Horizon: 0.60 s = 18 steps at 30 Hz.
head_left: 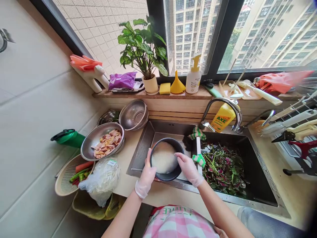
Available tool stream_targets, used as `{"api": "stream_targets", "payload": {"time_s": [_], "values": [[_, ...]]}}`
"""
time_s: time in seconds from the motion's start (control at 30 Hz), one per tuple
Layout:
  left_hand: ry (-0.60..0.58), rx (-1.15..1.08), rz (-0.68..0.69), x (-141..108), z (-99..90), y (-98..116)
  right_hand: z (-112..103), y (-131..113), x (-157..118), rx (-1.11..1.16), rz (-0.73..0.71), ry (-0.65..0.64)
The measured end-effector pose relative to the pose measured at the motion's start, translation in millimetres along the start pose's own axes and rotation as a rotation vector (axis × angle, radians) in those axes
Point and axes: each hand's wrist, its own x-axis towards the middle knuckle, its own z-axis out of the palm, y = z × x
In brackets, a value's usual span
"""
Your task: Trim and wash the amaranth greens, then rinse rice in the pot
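Pot: my dark pot [167,177] of milky rice water [163,158], over the steel sink [260,178] (wet, slippery, heavy).
Left: my gloved left hand [148,173] grips the rim.
Right: my right hand [189,169] lies open at the water.
Hold: rim.

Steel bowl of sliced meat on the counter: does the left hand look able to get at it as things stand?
Probably yes. The left hand holds the black bowl over the sink, but the steel bowl sits close by to its left, and nothing stands between them. It must let go first.
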Motion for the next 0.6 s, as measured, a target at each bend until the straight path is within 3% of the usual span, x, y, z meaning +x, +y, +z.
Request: {"api": "stream_targets", "payload": {"time_s": [0.17, 0.27, 0.43, 0.6], "values": [[0.069, 0.177, 0.096, 1, 0.4, 2, 7, 38, -5, 0.604, 0.223, 0.237], [0.097, 0.270, 0.164, 1, 1.7, 1, 12, 49, -7, 0.817, 0.337, 0.364], [0.106, 0.399, 0.208, 6, 0.0, -4, 20, 52, -5, 0.947, 0.533, 0.283], [0.068, 0.508, 0.227, 8, -2.3, -7, 25, 50, -3, 0.948, 0.553, 0.232]]}}
